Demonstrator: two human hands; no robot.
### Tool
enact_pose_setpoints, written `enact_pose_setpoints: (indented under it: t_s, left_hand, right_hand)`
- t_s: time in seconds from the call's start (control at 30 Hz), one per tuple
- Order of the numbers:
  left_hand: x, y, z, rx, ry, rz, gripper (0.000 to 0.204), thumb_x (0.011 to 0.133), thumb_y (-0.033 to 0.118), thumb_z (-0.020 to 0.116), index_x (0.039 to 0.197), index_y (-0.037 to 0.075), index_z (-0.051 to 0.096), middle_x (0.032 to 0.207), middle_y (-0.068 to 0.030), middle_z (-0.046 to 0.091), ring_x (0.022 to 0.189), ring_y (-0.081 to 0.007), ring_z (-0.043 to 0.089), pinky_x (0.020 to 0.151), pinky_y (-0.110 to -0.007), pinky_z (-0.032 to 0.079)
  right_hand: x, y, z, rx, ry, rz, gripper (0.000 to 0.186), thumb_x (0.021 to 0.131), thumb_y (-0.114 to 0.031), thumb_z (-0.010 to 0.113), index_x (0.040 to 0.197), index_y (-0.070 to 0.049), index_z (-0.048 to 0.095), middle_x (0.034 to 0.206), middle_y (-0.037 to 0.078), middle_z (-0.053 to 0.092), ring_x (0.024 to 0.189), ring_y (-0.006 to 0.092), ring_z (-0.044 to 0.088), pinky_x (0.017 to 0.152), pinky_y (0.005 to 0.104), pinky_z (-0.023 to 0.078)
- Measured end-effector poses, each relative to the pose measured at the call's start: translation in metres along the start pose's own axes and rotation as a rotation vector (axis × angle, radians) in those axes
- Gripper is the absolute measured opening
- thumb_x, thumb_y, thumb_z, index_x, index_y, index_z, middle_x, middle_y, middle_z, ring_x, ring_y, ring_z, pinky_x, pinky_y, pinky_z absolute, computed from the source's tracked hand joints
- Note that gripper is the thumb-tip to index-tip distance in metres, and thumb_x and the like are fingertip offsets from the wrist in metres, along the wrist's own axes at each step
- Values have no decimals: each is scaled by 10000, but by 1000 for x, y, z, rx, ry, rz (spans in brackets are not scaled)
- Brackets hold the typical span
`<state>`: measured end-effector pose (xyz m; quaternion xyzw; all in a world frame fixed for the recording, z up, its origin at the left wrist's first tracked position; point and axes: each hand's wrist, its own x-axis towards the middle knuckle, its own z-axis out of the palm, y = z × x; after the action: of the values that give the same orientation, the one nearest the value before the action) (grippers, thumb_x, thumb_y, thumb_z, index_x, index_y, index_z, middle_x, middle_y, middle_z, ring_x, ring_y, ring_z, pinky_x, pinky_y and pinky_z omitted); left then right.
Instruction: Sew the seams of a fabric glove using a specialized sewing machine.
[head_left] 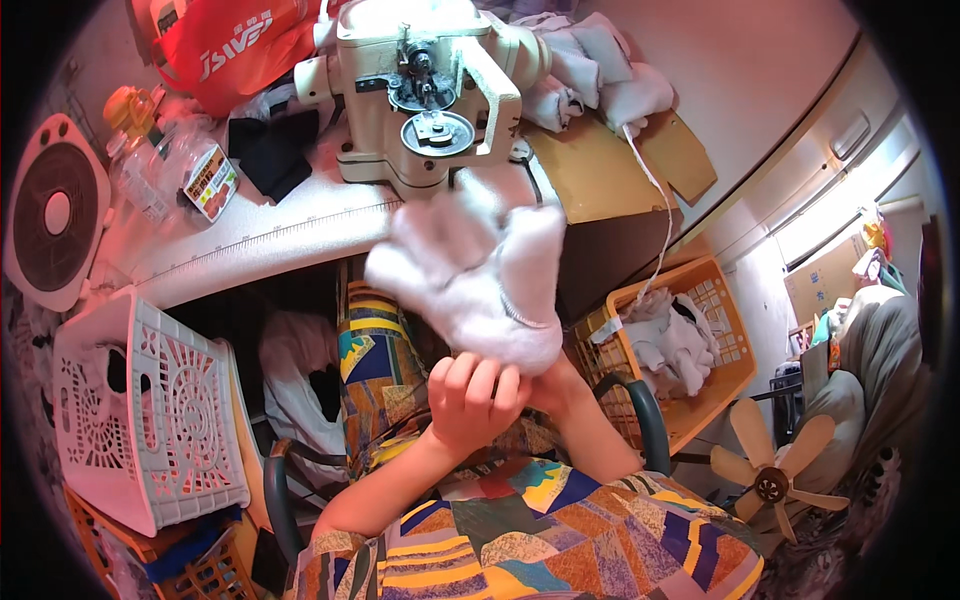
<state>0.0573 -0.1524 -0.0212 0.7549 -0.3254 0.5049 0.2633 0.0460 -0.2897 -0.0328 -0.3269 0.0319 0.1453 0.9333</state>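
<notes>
Near the desk's (270, 243) front edge, the left hand (478, 400) curled tight on white cloth (480, 290); the right hand's (548, 386) hold was hidden.

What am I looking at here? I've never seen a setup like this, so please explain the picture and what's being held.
There is no robot: a person works bare-handed. This single picture comes from the left of two wide fisheye cameras on their head, looking down, so straight edges bend near the rim.

The left hand has its fingers curled against a fluffy white fabric piece; the right hand is at its lower edge, mostly hidden, so its grip is unclear.

Beyond stands a cream sewing machine at a white table, where a black cloth lies. An orange basket at right holds white cloth.
</notes>
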Motion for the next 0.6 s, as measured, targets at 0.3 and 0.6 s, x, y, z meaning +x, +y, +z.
enact_pose_setpoints:
  t_s: [0.3,0.6]
  left_hand:
    - [23,-19,8,108,-384,-113,163,667,158,608,690,89,461,675,-71,434,613,-233,475,551,-359,359]
    - [1,16,7,-184,-493,8,146,649,132,584,674,83,449,653,-63,433,595,-216,479,551,-341,382]
  right_hand:
    - [9,0,27,-11,34,-203,447,1009,-274,427,1392,-47,391,1363,98,499,1238,229,503,1066,386,400]
    - [62,-48,61,-48,-207,-89,430,933,-125,540,1346,-57,440,1429,128,424,1309,287,436,1075,487,377]
